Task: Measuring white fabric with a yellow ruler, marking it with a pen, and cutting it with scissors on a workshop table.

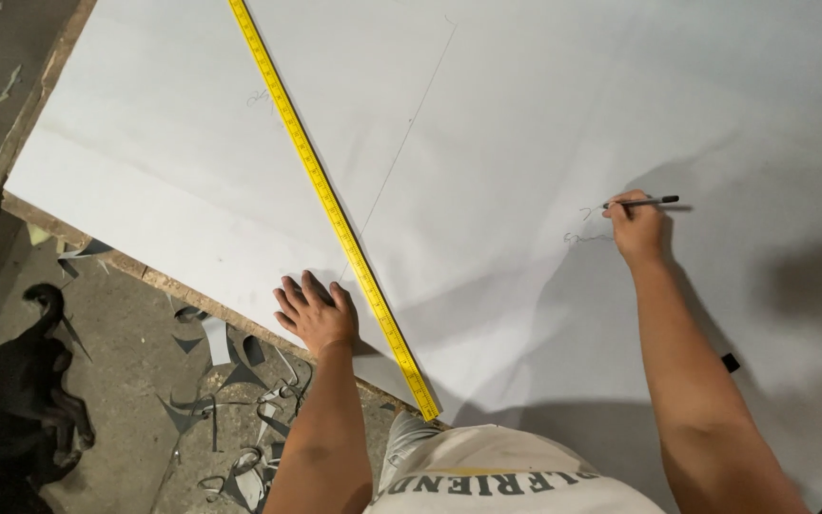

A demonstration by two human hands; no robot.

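Yellow ruler (335, 209) beside flat, spread left hand (316, 314), right hand (636, 227) fingers pinching pen (641, 202) on white sheet (525, 114), scraps (230, 381) on floor

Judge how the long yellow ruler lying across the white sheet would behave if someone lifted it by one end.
The yellow ruler looks long and thin, so it would probably sag. Lying flat on the white sheet, it seems unlikely to roll, though it might slide.
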